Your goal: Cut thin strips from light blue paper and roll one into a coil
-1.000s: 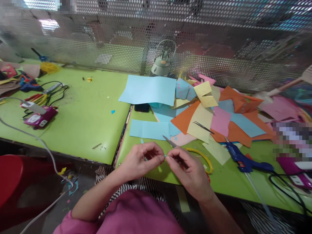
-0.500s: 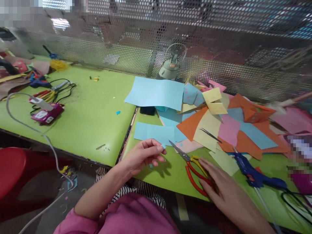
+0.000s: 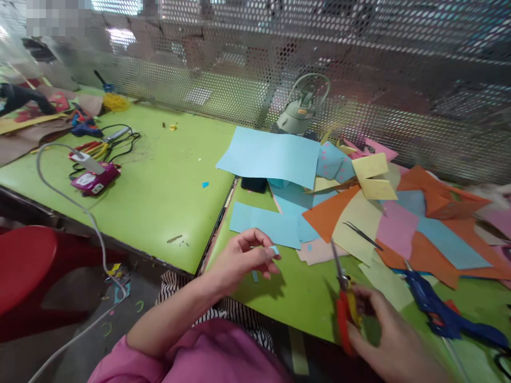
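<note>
My left hand (image 3: 253, 258) pinches a tiny light blue paper piece (image 3: 274, 249) between thumb and fingertips, just in front of a light blue paper strip (image 3: 265, 222). My right hand (image 3: 379, 324) is closed around the red and yellow handles of a pair of scissors (image 3: 344, 295), whose blades point away from me. Beyond the blades, black tweezers (image 3: 363, 235) rest on cream paper. A blue glue gun (image 3: 439, 306) lies to the right of my right hand.
A large light blue sheet (image 3: 271, 154) partly covers a dark object. Behind it stands a grey-green bottle (image 3: 297, 114) against the perforated metal screen. Coloured paper pieces (image 3: 399, 229) pile up at right. At left are a purple power strip (image 3: 96, 178) and a red stool (image 3: 24, 271).
My right hand has taken hold of the scissors, which have turned to point more straight ahead. The left hand still pinches the blue piece. The view has shifted slightly left.
</note>
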Available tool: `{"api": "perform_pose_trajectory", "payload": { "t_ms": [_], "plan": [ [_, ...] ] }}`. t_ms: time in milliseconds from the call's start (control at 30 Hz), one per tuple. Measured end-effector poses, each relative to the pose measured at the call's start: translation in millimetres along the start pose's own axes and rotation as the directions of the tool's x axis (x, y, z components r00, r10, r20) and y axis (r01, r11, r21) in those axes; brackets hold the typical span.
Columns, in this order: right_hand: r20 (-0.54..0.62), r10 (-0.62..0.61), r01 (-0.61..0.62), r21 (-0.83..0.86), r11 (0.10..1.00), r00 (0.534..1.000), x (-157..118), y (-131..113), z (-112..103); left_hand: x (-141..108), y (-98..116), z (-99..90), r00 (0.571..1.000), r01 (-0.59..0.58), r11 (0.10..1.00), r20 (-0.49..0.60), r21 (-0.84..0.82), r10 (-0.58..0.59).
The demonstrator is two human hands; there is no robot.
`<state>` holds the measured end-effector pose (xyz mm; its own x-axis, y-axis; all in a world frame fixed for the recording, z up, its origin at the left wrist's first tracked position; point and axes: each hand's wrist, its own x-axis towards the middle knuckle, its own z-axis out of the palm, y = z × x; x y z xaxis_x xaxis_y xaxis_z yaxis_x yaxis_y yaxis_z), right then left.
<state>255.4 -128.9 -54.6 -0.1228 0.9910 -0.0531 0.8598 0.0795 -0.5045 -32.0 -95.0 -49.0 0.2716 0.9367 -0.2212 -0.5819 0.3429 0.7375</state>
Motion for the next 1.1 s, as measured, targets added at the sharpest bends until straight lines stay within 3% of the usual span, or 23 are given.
{"api": "perform_pose_trajectory", "payload": {
  "t_ms": [100,167,300,433,633,867,1100],
  "plan": [
    [0.021,0.136,-0.132,0.431,0.892,0.99,-19.1,-24.1,14.0,-2.0,0.4,4.0,0.999,-0.044,0.999,0.011,0.027,0.044],
    [0.054,0.173,-0.175,0.525,0.833,0.983,-25.1,-42.3,19.8,-4.0,0.8,7.2,0.997,-0.07,0.997,0.027,0.038,0.069],
    [0.08,0.109,-0.125,0.249,0.96,0.991,-14.7,-60.2,16.8,-8.7,-0.2,10.4,0.988,-0.152,0.987,0.032,0.056,0.15],
    [0.085,0.05,-0.053,0.027,0.998,0.995,-0.1,-61.4,12.1,-11.4,-6.0,8.0,0.976,-0.216,0.975,0.047,0.054,0.214],
    [0.089,-0.012,0.013,-0.006,1.0,0.996,-2.6,-66.3,15.5,-12.2,-15.7,5.2,0.964,-0.256,0.966,0.074,0.026,0.254],
    [0.117,0.082,-0.086,0.026,0.996,0.99,-5.5,-74.4,14.2,-14.7,-20.3,5.4,0.967,-0.244,0.968,0.086,0.051,0.239],
    [0.107,0.138,-0.143,0.042,0.989,0.985,-14.0,-82.9,12.0,-14.4,-19.1,4.2,0.958,-0.235,0.969,0.149,-0.078,0.245]
  ]
}}
